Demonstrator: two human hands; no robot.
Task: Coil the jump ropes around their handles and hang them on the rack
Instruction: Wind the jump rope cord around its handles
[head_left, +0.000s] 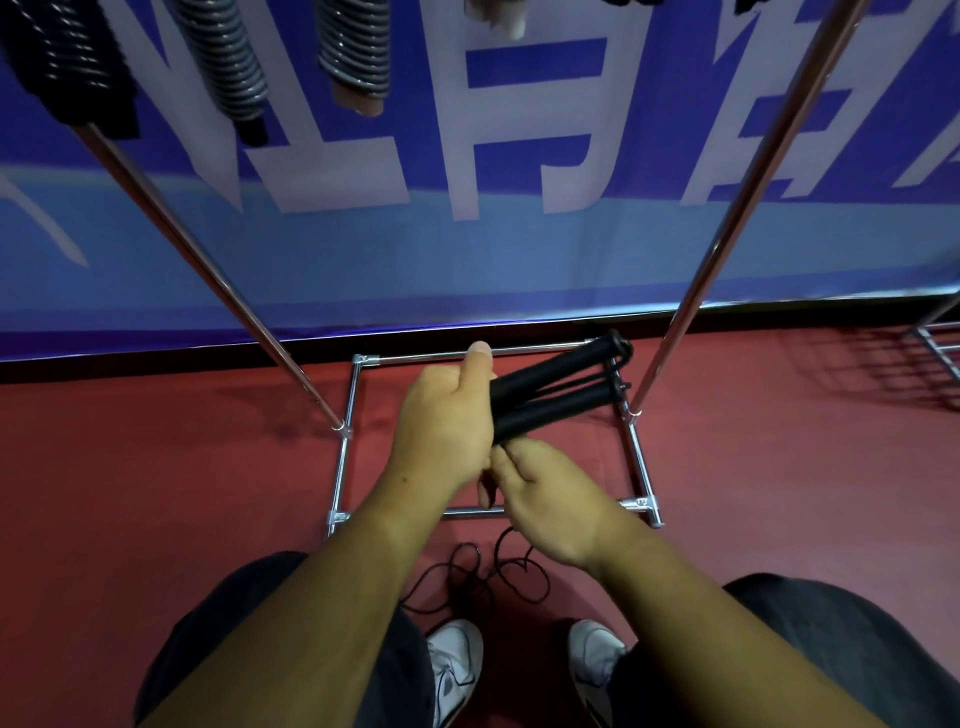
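My left hand (447, 421) grips two black jump rope handles (558, 387) side by side, their far ends pointing up and right. My right hand (545, 493) is just below it, fingers curled at the handles' near ends, pinching what looks like the black rope. The loose rope (483, 571) lies in loops on the red floor between my shoes. The chrome rack (727, 208) stands in front of me, its base frame (345, 467) on the floor. Three coiled jump ropes (228, 62) hang from the top of the rack at the upper left.
A blue banner with white characters (519, 156) covers the wall behind the rack. My white shoes (457, 670) and dark trouser legs fill the bottom. Another metal frame (940, 348) stands at the right edge.
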